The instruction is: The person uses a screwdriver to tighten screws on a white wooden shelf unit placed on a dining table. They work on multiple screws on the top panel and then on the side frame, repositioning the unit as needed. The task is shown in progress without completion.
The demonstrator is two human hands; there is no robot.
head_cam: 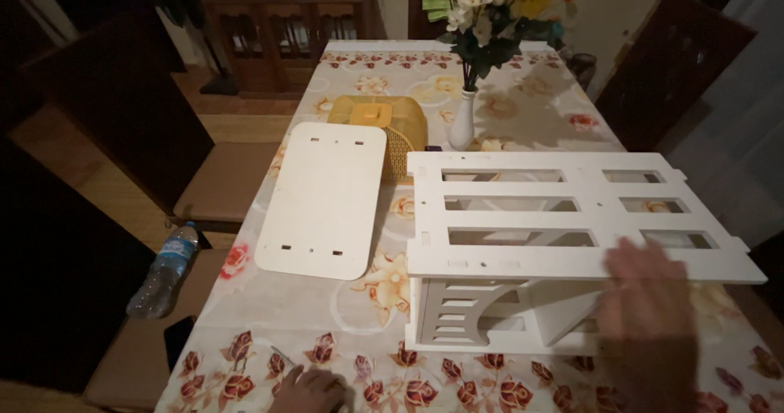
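Right hand (649, 299) lies flat on the slotted white shelf (572, 217).

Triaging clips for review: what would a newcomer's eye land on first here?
The white slotted shelf unit, half built, on the right of the floral tablecloth, with the blurred right hand on its near edge. Left of it lies a flat white rounded panel. Behind, a white vase of flowers beside a yellow basket; the left hand rests at the near table edge.
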